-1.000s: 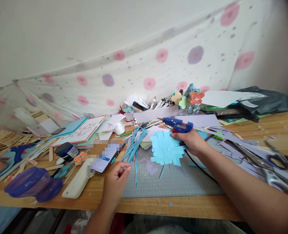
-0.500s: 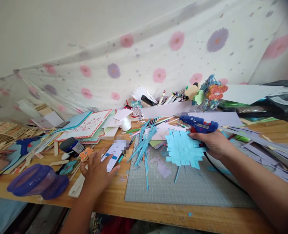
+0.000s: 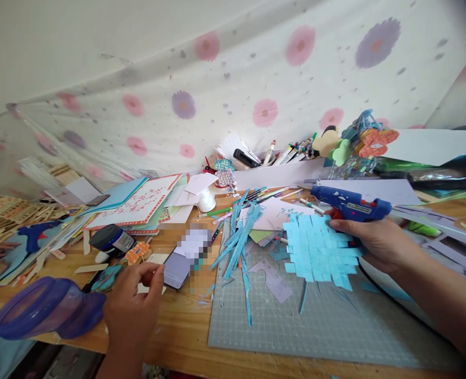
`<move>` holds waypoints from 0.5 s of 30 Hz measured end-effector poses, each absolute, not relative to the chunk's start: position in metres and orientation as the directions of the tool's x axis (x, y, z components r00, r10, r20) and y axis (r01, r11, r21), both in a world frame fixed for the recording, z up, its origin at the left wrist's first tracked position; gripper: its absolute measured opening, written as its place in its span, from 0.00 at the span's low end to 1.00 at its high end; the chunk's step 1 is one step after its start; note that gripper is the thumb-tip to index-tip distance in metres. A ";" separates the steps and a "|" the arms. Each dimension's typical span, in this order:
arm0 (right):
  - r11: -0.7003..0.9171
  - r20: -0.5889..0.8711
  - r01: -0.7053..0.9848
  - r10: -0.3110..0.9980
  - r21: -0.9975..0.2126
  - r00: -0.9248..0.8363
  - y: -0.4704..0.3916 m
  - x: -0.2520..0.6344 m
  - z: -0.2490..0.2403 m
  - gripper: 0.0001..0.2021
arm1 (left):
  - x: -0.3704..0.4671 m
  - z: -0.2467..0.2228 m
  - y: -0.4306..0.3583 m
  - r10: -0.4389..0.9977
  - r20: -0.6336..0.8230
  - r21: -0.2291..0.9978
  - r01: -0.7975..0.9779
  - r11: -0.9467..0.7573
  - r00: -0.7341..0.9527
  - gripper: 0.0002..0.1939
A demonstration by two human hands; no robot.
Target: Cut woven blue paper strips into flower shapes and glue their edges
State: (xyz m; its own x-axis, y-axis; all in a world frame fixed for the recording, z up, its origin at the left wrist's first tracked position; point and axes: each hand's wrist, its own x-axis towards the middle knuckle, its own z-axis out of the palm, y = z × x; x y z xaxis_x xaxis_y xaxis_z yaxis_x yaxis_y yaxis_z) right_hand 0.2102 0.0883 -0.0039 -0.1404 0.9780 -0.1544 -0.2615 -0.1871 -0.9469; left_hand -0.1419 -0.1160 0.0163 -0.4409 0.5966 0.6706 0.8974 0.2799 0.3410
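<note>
- Left hand (image 3: 133, 295) has drawn back from over the black-edged rectangular smartphone (image 3: 179, 261), left of the gridded grey cutting mat (image 3: 296, 337); thumb and fingertips now meet.
- Right hand (image 3: 370, 238) stays wrapped around the blue plastic glue gun (image 3: 341, 202).
- Light-blue woven-paper sheet (image 3: 315, 250), over the mat at right, looks unaltered; work on it seems paused.

Glue gun (image 3: 345, 204) — lower part hidden, phone (image 3: 182, 260) — partly pixelated

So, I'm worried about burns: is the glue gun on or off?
Seemingly on: a small red light shows on the blue glue gun in the right hand. Heat itself isn't visible.
</note>
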 end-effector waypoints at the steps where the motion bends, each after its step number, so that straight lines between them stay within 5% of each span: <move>1: -0.194 -0.164 -0.254 0.977 -0.948 -0.135 0.088 0.210 -0.004 0.15 | -0.140 0.017 -0.115 0.595 0.661 0.358 0.889 0.285 -0.457 0.07; 7: -0.230 -0.199 -0.233 0.968 -0.945 -0.151 0.087 0.211 -0.002 0.12 | -0.142 0.020 -0.105 0.564 0.629 0.440 0.843 0.310 -0.536 0.08; 15: -0.256 -0.241 -0.238 0.966 -0.937 -0.092 0.090 0.210 -0.007 0.20 | -0.139 0.016 -0.097 0.459 0.671 0.543 0.807 0.233 -0.583 0.07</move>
